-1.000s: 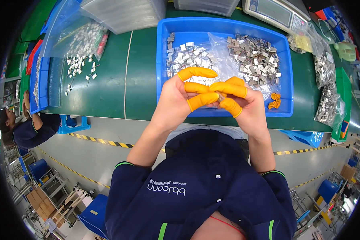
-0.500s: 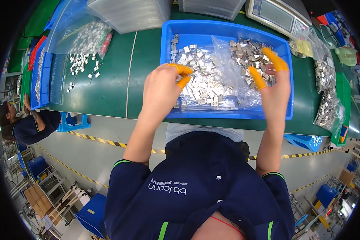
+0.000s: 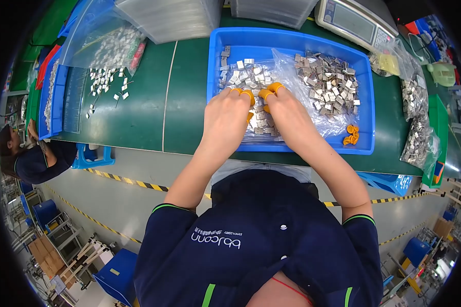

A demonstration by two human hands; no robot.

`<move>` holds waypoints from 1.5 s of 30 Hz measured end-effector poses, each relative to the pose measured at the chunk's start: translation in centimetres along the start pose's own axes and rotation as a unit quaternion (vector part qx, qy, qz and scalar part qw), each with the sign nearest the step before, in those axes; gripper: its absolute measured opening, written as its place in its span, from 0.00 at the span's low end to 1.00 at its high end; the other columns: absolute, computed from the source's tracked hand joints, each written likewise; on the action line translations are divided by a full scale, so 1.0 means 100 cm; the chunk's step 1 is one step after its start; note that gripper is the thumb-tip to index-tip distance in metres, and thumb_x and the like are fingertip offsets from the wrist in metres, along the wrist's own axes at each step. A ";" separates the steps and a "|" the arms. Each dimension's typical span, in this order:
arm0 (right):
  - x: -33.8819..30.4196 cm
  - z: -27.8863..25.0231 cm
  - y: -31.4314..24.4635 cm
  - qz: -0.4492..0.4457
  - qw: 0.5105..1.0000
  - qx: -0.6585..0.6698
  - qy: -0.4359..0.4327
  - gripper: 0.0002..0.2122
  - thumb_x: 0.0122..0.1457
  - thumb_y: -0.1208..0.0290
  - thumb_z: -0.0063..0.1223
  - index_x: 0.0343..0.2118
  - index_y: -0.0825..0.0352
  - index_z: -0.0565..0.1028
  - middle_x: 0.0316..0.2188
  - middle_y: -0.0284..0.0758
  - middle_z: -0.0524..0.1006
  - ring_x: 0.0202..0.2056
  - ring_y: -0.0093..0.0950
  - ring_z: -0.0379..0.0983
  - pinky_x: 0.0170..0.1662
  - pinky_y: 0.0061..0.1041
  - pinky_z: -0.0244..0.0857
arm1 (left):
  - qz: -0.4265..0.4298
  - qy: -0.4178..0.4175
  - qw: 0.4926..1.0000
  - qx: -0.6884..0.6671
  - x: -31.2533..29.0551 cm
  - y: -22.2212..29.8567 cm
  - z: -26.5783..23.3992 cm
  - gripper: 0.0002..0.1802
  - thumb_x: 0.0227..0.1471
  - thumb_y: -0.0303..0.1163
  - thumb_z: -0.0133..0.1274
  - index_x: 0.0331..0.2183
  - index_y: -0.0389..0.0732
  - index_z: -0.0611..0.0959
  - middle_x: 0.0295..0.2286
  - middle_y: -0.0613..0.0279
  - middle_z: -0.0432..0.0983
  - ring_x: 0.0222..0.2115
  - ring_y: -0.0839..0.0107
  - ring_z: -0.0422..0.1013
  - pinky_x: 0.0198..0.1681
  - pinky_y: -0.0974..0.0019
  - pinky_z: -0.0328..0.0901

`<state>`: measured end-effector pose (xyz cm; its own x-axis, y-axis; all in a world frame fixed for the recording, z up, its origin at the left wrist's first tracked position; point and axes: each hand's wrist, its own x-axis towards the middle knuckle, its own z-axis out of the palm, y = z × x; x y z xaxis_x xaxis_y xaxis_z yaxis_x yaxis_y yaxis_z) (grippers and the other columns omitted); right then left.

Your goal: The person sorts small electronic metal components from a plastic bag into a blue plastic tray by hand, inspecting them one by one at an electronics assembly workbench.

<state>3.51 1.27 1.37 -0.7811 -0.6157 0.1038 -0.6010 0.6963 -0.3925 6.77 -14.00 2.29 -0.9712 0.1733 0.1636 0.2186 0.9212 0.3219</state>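
Observation:
My left hand [image 3: 227, 116] and my right hand [image 3: 287, 113] are close together over the left pile of small silvery metal parts [image 3: 248, 74] in a blue tray [image 3: 292, 36]. Orange-yellow finger cots cover several fingertips of both hands. The fingers of each hand are curled in, and whatever is between them is hidden or too small to name. Beneath the left pile lies a clear plastic bag [image 3: 287, 65], its crumpled part stretching toward a second pile of metal parts [image 3: 333, 89] on the right. Loose finger cots [image 3: 351, 135] lie in the tray's near right corner.
On the green table [image 3: 138, 115], left, white parts [image 3: 103, 79] lie beside a plastic bag [image 3: 107, 46] of similar pieces. A scale [image 3: 356, 23] and clear bins [image 3: 171, 18] stand behind. Bagged parts [image 3: 417, 133] lie right. Another person [image 3: 41, 161] sits far left.
My right hand has moved left from the right pile to beside my left hand. My left hand has shifted slightly right. The right pile and the loose finger cots are uncovered.

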 end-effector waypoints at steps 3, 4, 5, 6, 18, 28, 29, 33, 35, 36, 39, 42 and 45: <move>0.001 0.002 -0.002 0.009 1.000 -0.025 -0.003 0.10 0.40 0.85 0.48 0.29 0.73 0.70 0.33 0.43 0.68 0.38 0.37 0.68 0.38 0.29 0.66 | 0.003 -0.001 1.000 0.029 0.000 -0.001 0.004 0.09 0.33 0.25 0.57 0.24 0.36 0.77 0.23 0.57 0.72 0.28 0.62 0.69 0.30 0.63 0.64; 0.001 0.003 -0.002 0.009 0.999 -0.038 -0.003 0.10 0.40 0.85 0.48 0.29 0.73 0.70 0.33 0.43 0.68 0.38 0.36 0.68 0.38 0.29 0.66 | 0.003 -0.002 1.000 0.029 0.002 -0.001 0.005 0.09 0.33 0.25 0.57 0.24 0.36 0.77 0.23 0.57 0.72 0.28 0.62 0.69 0.30 0.63 0.64; 0.002 0.002 -0.003 0.009 0.999 -0.038 -0.003 0.10 0.40 0.85 0.48 0.29 0.73 0.70 0.33 0.43 0.68 0.38 0.36 0.68 0.38 0.29 0.66 | 0.005 -0.005 1.000 0.030 0.003 -0.001 0.005 0.09 0.33 0.25 0.57 0.25 0.36 0.77 0.23 0.57 0.72 0.29 0.62 0.69 0.31 0.63 0.64; 0.002 0.000 -0.004 0.006 0.999 -0.042 -0.009 0.10 0.40 0.85 0.48 0.29 0.73 0.70 0.33 0.43 0.69 0.38 0.36 0.68 0.38 0.29 0.66 | 0.006 -0.008 0.999 0.031 0.003 -0.001 0.005 0.09 0.34 0.25 0.56 0.25 0.36 0.77 0.24 0.57 0.72 0.29 0.62 0.69 0.31 0.63 0.64; -0.002 0.000 0.007 -0.003 1.000 0.013 0.015 0.11 0.41 0.84 0.46 0.31 0.72 0.70 0.32 0.42 0.70 0.38 0.36 0.67 0.40 0.29 0.64 | -0.027 0.004 1.000 0.006 0.004 -0.003 0.000 0.12 0.36 0.23 0.54 0.30 0.34 0.76 0.25 0.53 0.71 0.29 0.58 0.68 0.32 0.60 0.64; -0.005 0.007 0.008 0.013 0.996 0.053 0.077 0.10 0.48 0.80 0.46 0.35 0.67 0.74 0.32 0.40 0.71 0.36 0.37 0.67 0.39 0.30 0.62 | -0.024 -0.004 1.000 0.002 0.010 0.000 -0.003 0.08 0.37 0.25 0.56 0.26 0.35 0.77 0.26 0.54 0.71 0.31 0.59 0.69 0.32 0.61 0.65; -0.006 0.007 0.007 0.012 0.995 0.054 0.078 0.10 0.48 0.80 0.46 0.35 0.67 0.74 0.32 0.40 0.71 0.36 0.37 0.67 0.39 0.30 0.62 | -0.022 -0.012 1.000 0.003 0.010 0.000 -0.003 0.08 0.36 0.24 0.56 0.26 0.35 0.77 0.27 0.54 0.71 0.32 0.59 0.68 0.33 0.61 0.65; -0.005 -0.003 0.003 0.099 0.962 0.216 0.138 0.09 0.50 0.81 0.47 0.34 0.68 0.74 0.33 0.41 0.70 0.35 0.37 0.68 0.38 0.28 0.63 | -0.004 -0.022 1.000 -0.007 0.009 -0.001 -0.003 0.08 0.34 0.24 0.56 0.24 0.34 0.77 0.27 0.53 0.71 0.33 0.58 0.68 0.34 0.60 0.65; -0.003 -0.006 0.003 0.104 0.947 0.256 0.162 0.09 0.48 0.83 0.47 0.34 0.69 0.74 0.32 0.42 0.70 0.35 0.38 0.68 0.38 0.29 0.64 | 0.015 -0.033 0.999 0.000 0.011 -0.003 -0.003 0.09 0.34 0.24 0.56 0.24 0.34 0.77 0.27 0.53 0.71 0.32 0.57 0.68 0.34 0.60 0.65; -0.002 -0.005 0.006 0.107 0.933 0.291 0.180 0.10 0.48 0.83 0.49 0.35 0.67 0.74 0.32 0.42 0.70 0.35 0.36 0.69 0.37 0.27 0.64 | 0.032 -0.044 0.999 0.007 0.011 -0.004 -0.004 0.09 0.33 0.24 0.57 0.24 0.34 0.77 0.26 0.53 0.71 0.32 0.57 0.68 0.34 0.60 0.65; -0.004 -0.006 0.008 0.136 0.896 0.377 0.192 0.12 0.47 0.82 0.51 0.36 0.66 0.75 0.33 0.40 0.72 0.34 0.31 0.71 0.37 0.22 0.65 | 0.020 -0.105 0.993 -0.049 0.019 -0.007 -0.011 0.10 0.34 0.23 0.57 0.26 0.33 0.78 0.27 0.53 0.72 0.31 0.63 0.70 0.34 0.66 0.65; -0.004 -0.004 0.013 0.136 0.865 0.440 0.198 0.12 0.45 0.82 0.54 0.35 0.66 0.76 0.33 0.37 0.73 0.34 0.26 0.72 0.39 0.20 0.66 | -0.115 -0.174 0.928 -0.309 0.025 0.001 -0.026 0.12 0.39 0.21 0.56 0.32 0.33 0.78 0.29 0.56 0.74 0.31 0.71 0.71 0.36 0.73 0.65; -0.002 -0.006 0.013 0.119 0.841 0.488 0.202 0.11 0.44 0.82 0.55 0.33 0.67 0.77 0.34 0.35 0.74 0.33 0.23 0.72 0.40 0.19 0.66 | -0.146 -0.020 0.818 -0.557 0.021 0.005 -0.021 0.14 0.42 0.22 0.56 0.36 0.36 0.78 0.31 0.56 0.75 0.29 0.74 0.72 0.35 0.77 0.66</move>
<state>2.81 2.49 1.36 -0.9718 -0.1890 0.1412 -0.1489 0.0270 -0.9885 5.06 -13.89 4.78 -0.9948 0.0353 -0.0954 -0.0939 0.0412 0.9947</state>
